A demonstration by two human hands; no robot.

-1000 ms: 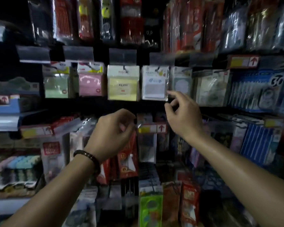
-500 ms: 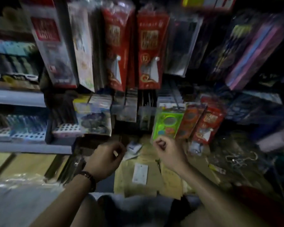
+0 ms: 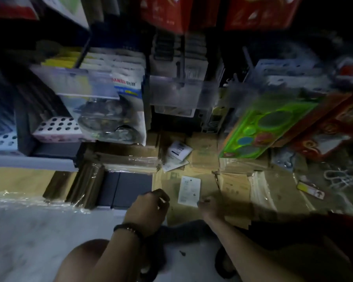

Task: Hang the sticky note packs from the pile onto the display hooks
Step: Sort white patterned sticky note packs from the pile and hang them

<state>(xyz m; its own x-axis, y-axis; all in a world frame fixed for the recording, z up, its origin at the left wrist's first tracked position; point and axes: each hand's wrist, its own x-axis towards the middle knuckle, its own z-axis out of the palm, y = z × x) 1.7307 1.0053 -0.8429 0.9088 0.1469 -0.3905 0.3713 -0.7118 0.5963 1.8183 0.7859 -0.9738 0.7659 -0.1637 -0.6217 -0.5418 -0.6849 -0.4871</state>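
Right grip (image 3: 211,208) blurred, just beside lower edge of white pack (image 3: 189,191).

On my remote feed: both forearms bare, a dark beaded bracelet (image 3: 126,228) with a few brownish beads circling the wrist of the left hand (image 3: 146,212), a bare knee (image 3: 84,259), dark cloth (image 3: 183,231) alongside.

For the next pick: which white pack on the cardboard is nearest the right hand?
The lone flat pack beside the right hand; the tilted packs lie farther back.
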